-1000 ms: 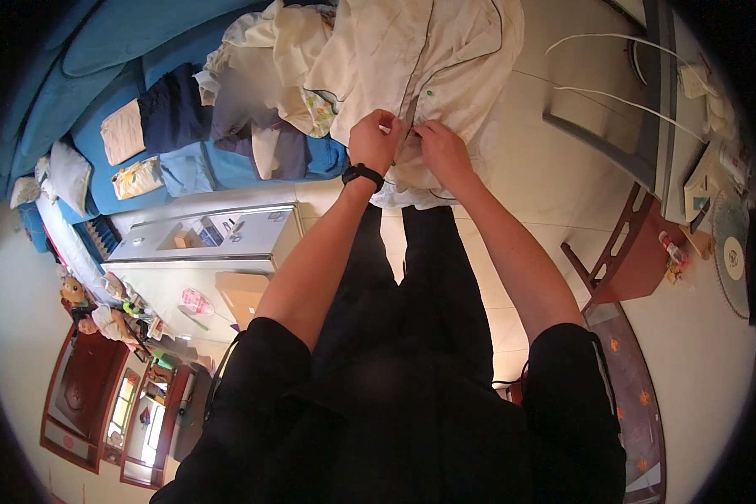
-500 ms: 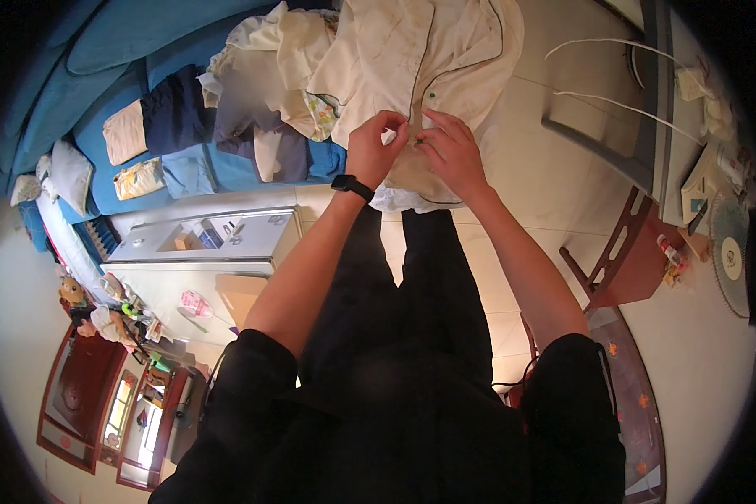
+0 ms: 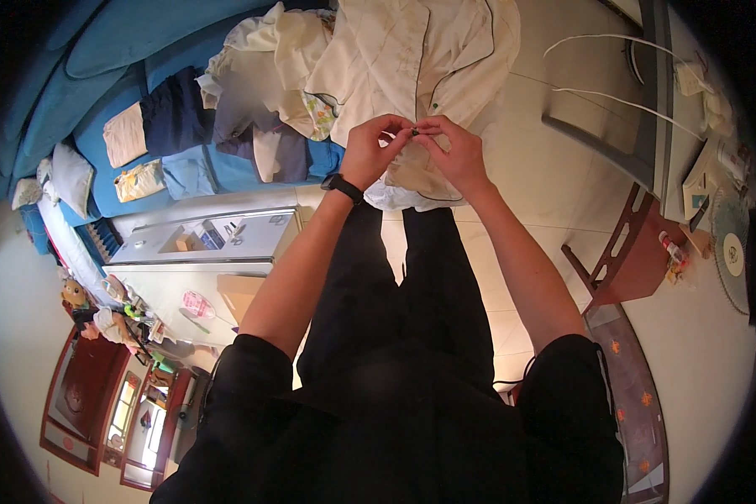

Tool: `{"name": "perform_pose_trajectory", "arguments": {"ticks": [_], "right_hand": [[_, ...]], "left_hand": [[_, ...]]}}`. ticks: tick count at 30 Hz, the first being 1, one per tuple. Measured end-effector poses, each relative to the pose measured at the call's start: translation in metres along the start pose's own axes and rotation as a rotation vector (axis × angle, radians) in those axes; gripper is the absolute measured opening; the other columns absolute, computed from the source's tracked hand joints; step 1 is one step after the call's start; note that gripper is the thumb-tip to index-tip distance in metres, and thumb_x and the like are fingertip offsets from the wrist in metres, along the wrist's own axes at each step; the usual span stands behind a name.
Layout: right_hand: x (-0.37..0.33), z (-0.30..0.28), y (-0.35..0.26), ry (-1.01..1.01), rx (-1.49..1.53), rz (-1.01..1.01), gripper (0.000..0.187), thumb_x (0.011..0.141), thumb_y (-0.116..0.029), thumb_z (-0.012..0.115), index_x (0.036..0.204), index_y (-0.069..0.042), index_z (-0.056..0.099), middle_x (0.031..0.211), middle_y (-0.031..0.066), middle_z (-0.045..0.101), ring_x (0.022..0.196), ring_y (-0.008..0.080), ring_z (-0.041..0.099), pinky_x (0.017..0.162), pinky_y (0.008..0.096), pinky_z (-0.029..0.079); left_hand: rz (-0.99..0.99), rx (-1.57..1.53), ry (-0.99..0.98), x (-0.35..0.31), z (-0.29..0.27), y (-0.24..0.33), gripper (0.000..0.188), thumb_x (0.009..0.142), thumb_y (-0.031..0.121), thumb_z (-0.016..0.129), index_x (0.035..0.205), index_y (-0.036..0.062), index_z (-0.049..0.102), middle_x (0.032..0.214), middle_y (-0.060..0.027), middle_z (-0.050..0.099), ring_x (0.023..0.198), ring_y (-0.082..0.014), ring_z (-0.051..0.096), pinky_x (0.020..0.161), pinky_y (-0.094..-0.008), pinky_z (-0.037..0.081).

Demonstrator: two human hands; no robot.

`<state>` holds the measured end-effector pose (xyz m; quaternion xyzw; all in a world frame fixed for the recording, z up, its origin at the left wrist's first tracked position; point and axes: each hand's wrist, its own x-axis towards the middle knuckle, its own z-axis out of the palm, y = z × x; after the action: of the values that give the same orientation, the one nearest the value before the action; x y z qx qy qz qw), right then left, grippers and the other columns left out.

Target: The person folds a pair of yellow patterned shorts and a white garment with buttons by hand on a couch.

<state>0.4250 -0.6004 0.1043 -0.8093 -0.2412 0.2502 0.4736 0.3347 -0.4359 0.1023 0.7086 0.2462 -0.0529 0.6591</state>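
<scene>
A cream pajama shirt [image 3: 386,59] with dark piping hangs spread out in front of me, its button front facing up. My left hand [image 3: 370,153] pinches one front edge between thumb and fingers. Close against it, my right hand [image 3: 458,155] pinches the other edge, and the fingertips of both nearly meet around a small dark button [image 3: 415,132]. Whether the button is through its hole cannot be made out. Higher on the front a green button [image 3: 433,106] shows. White cloth [image 3: 395,198] peeks out beneath the shirt's lower edge.
On the left a blue sofa [image 3: 101,63] bears folded clothes [image 3: 176,109] and a heap of cream garments [image 3: 265,42]. A white table [image 3: 260,231] with an open compartment stands nearer. To the right are a grey-framed stand [image 3: 605,151], a wooden chair [image 3: 622,260] and a fan [image 3: 731,252].
My hands have come closer together, the right one moving left and its fingers closing near the left fingertips at the button. The shirt's front edges have drawn together slightly.
</scene>
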Motion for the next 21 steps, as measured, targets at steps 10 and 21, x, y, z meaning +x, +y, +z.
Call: {"name": "perform_pose_trajectory", "arguments": {"ticks": [10, 21], "right_hand": [[0.004, -0.004, 0.002, -0.037, -0.016, -0.011, 0.022, 0.084, -0.024, 0.078, 0.098, -0.009, 0.070, 0.089, 0.0085, 0.074, 0.083, 0.0273, 0.072, 0.074, 0.0361, 0.056], [0.007, -0.012, -0.004, -0.134, 0.019, -0.023, 0.020, 0.084, -0.023, 0.077, 0.094, -0.007, 0.072, 0.088, 0.0088, 0.073, 0.082, 0.0273, 0.071, 0.075, 0.0348, 0.055]], "left_hand": [[0.075, 0.107, -0.073, 0.001, -0.008, -0.004, 0.018, 0.095, 0.010, 0.068, 0.109, -0.0010, 0.070, 0.095, -0.0067, 0.074, 0.085, -0.0115, 0.070, 0.078, -0.0272, 0.056], [-0.031, -0.067, -0.197, -0.001, -0.016, -0.009, 0.018, 0.095, 0.010, 0.069, 0.110, -0.0011, 0.069, 0.099, -0.0049, 0.074, 0.091, -0.0098, 0.068, 0.085, -0.0262, 0.054]]}}
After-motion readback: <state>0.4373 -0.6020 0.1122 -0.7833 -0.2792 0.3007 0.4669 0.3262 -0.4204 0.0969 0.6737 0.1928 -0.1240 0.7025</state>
